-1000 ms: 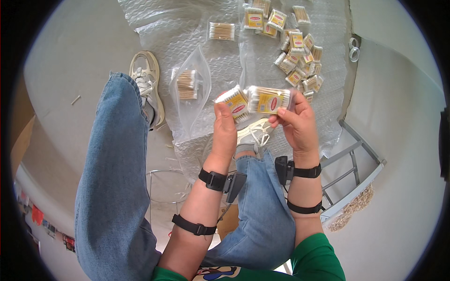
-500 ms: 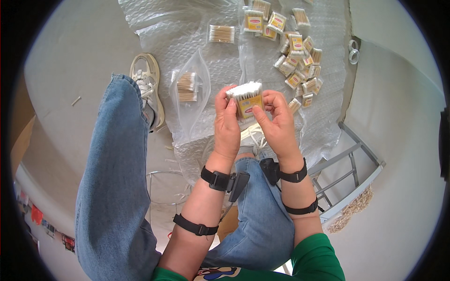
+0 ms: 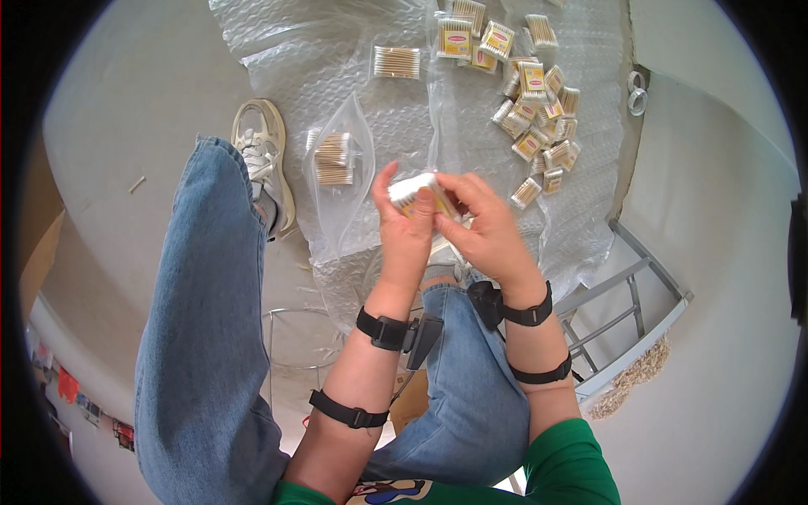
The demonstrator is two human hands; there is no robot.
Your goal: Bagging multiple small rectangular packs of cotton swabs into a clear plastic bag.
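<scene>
Presently, in the head view, which is the only one I have, I look down on two bare hands that meet near the middle, above a sheet of bubble wrap (image 3: 404, 114). The left hand (image 3: 404, 238) grips a cotton swab pack (image 3: 409, 188) with white tips and a yellow label; its thumb lies across the front, and its forefinger stands up along the left side. The right hand (image 3: 490, 225) is closed on the right side of the same pack, with its thumb low and its fingers bent over the edge. Because the fingers cover much of it, I cannot tell whether one pack or more is held there. To the left of the hands, I see a clear plastic bag (image 3: 343, 210) lying on the wrap, and a swab bundle (image 3: 334, 160) shows through it; whether this is inside or underneath, I cannot tell. Farther up lies a single flat pack (image 3: 396, 62), apart from the others. To the upper right, many labelled packs (image 3: 532, 82) lie in a loose heap. A light shoe (image 3: 261, 135) rests at the left edge of the wrap.
</scene>
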